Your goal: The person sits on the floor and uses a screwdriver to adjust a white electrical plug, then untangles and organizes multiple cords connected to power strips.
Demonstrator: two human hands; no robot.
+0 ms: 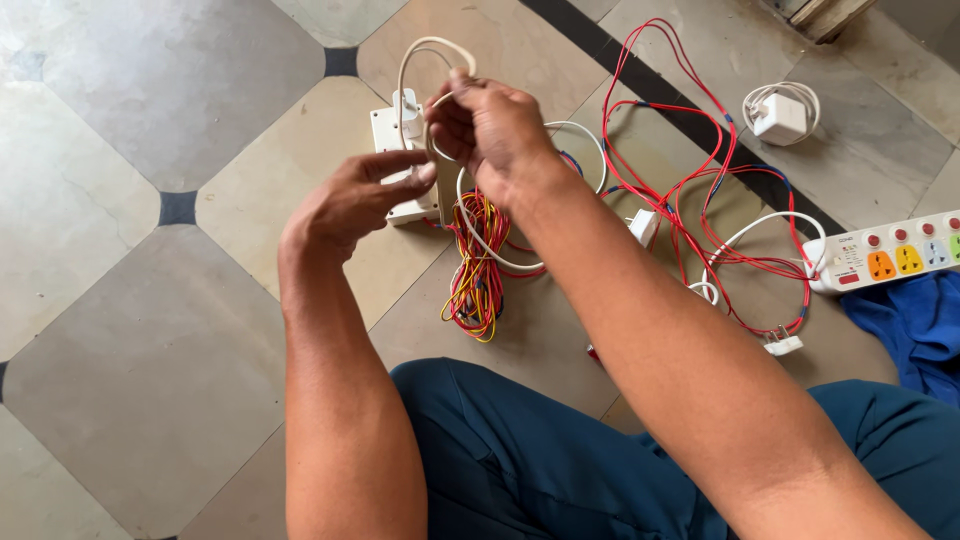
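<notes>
Head cam, right hand [490, 125] grip pinching white cable [432, 50] loop, left hand [355, 200] grip wide, fingertips on cable.

Floor [150, 370] is big grey and beige stone tiles laid on the diagonal, with little black square insets [177, 208] at the corners. A dark strip [690, 115] runs toward the upper right. Soft, even daylight.

We see our left hand [350, 200] and right hand [490, 125] bare, both forearms uncovered with no sleeves, rings or watch showing, and dark teal trousers [520, 460] along the frame's bottom edge.
</notes>
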